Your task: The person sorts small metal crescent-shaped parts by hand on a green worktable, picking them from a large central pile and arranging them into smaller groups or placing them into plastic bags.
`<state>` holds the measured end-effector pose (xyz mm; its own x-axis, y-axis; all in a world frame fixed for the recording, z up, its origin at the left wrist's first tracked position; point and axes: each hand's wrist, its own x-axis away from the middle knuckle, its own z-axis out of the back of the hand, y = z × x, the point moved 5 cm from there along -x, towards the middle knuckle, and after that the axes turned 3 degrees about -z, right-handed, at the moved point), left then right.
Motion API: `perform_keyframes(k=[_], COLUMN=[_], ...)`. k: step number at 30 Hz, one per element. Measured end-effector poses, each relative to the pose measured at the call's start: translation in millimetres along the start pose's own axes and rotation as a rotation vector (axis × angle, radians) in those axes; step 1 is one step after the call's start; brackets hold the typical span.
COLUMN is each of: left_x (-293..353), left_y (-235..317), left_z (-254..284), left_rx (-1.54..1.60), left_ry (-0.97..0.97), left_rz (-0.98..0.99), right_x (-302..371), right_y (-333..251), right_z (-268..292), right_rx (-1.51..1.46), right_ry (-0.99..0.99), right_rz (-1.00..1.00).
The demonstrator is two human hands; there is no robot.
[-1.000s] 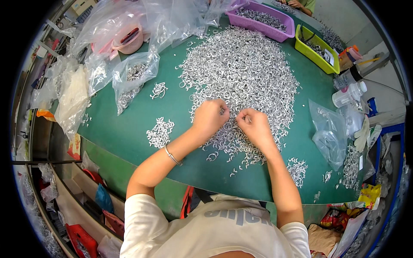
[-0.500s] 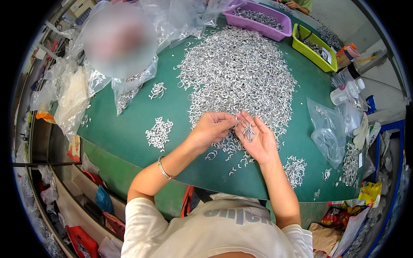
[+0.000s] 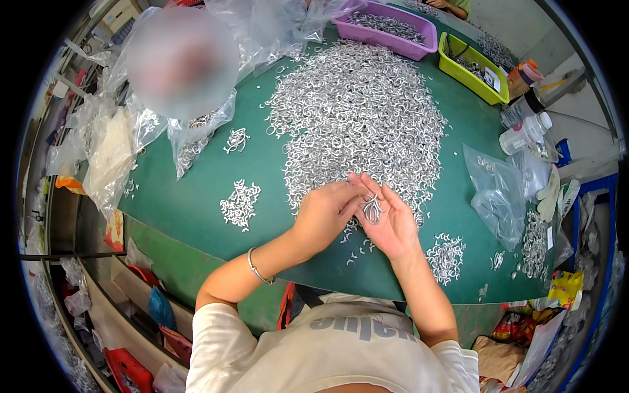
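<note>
A broad heap of small silver metal rings (image 3: 354, 111), many of them open and curved, spreads over the green table. At its near edge my right hand (image 3: 398, 229) lies palm up, its fingers extended, with several metal rings (image 3: 373, 208) resting in the palm. Against that palm comes my left hand (image 3: 324, 219), back upward, thumb and fingers pinched together beside the rings. What sits between its fingertips is hidden. A small pile of silver pieces (image 3: 240, 204) lies left of my left hand; another pile (image 3: 445, 257) sits beside my right wrist.
Purple (image 3: 429, 39) and lime-green (image 3: 478, 85) bins of metal pieces stand at the back. Clear plastic bags (image 3: 495, 196) lie at the right near a white bottle (image 3: 527, 133). More bags (image 3: 105, 150) crowd the left. Another person's hand (image 3: 438, 4) shows at the far edge.
My left hand has turned its back upward and moved closer over the right palm. The ring seen at its fingertips earlier is now out of sight. The view has shifted slightly.
</note>
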<state>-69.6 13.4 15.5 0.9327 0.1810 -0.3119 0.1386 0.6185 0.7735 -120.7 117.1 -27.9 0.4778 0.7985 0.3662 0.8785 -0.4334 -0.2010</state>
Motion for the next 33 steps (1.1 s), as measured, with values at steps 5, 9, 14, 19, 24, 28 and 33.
perform_keyframes(k=[5, 9, 14, 19, 24, 28, 33], left_x=[1, 2, -4, -2, 4, -5, -48], left_y=[5, 5, -1, -24, -27, -63, -79], left_z=[-3, -8, -9, -17, -18, -11, 4], left_rx=[-0.290, -0.339, -0.040, 1.228, 1.452, 1.104, 0.084], left_ry=[-0.102, -0.144, -0.031, -0.130, -0.030, -0.041, 0.186], left_rz=[-0.176, -0.245, -0.039, 0.713, 0.803, 0.695, 0.135], right_x=[4, 4, 11, 4, 14, 19, 13], right_y=[2, 5, 7, 7, -2, -9, -30], right_z=[0, 10, 5, 41, 36, 24, 38], right_rx=[0.128, 0.165, 0.161, -0.081, -0.041, 0.102, 0.331], right_ry=[0.021, 0.008, 0.186, -0.170, -0.046, 0.287, -0.001], right_rz=[0.021, 0.001, 0.012, -0.121, -0.141, 0.034, 0.040])
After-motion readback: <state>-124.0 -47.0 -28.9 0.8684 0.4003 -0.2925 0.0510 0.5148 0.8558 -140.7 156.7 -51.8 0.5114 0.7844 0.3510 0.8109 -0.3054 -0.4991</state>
